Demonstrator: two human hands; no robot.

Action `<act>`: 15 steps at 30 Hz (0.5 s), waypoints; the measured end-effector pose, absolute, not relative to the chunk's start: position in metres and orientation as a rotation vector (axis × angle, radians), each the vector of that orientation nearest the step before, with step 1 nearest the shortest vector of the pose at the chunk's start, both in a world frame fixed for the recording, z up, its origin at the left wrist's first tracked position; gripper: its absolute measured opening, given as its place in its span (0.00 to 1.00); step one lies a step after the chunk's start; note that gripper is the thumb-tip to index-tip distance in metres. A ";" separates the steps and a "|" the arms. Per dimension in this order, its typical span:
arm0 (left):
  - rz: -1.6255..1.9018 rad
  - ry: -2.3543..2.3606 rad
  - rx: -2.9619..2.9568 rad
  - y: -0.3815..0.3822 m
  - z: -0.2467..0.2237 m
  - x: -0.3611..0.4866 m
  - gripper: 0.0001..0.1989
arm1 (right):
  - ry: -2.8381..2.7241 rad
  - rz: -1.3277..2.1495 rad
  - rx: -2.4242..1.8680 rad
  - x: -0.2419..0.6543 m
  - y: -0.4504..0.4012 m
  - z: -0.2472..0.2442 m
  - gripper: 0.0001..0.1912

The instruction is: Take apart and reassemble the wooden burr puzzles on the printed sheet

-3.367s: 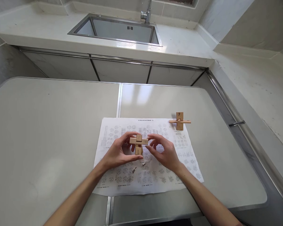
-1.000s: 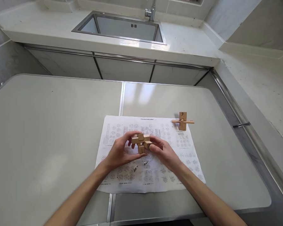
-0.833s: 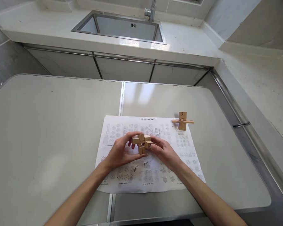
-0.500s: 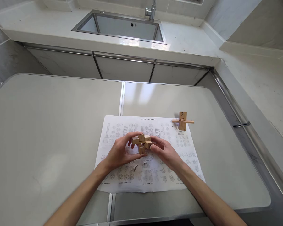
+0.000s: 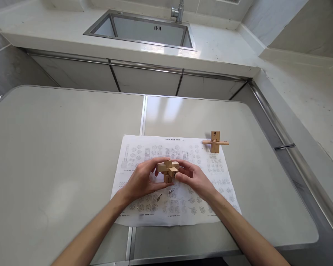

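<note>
A small wooden block puzzle point(image 5: 168, 170), made of several interlocking pieces, is held between both hands above a printed sheet point(image 5: 152, 218). My left hand point(image 5: 140, 179) grips it from the left, index finger along the top and thumb beneath. On the right side, my right hand point(image 5: 192, 177) has its thumb against a protruding block, with the other fingers behind, partly hidden. A second wooden piece point(image 5: 215, 142), cross-shaped with a thin bar through it, rests at the sheet's upper right corner.
The sheet lies on a pale folding table point(image 5: 58, 147) with a metal seam. Beyond the table are a counter point(image 5: 219, 44), a sink point(image 5: 141, 33) and a faucet point(image 5: 178, 14). A metal-edged counter runs along the right.
The blocks in my hands sit closer together, and the protruding right block has shifted slightly left. My right thumb has moved left with it. The cross-shaped piece has stayed put.
</note>
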State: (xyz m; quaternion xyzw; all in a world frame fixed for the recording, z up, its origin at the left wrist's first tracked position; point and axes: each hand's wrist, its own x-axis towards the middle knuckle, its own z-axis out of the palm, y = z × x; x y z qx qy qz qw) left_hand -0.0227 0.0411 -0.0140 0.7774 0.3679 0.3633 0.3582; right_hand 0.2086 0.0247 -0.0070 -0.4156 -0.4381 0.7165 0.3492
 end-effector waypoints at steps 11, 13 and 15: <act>0.918 0.885 2.090 0.043 -0.009 -0.020 0.26 | -1.120 1.924 -1.026 0.207 0.024 -0.010 0.27; 0.942 0.889 2.095 0.043 -0.008 -0.020 0.27 | -1.122 1.885 -1.019 0.206 0.023 -0.010 0.28; 0.972 0.881 2.083 0.044 -0.008 -0.021 0.29 | -1.147 1.822 -1.002 0.205 0.022 -0.010 0.29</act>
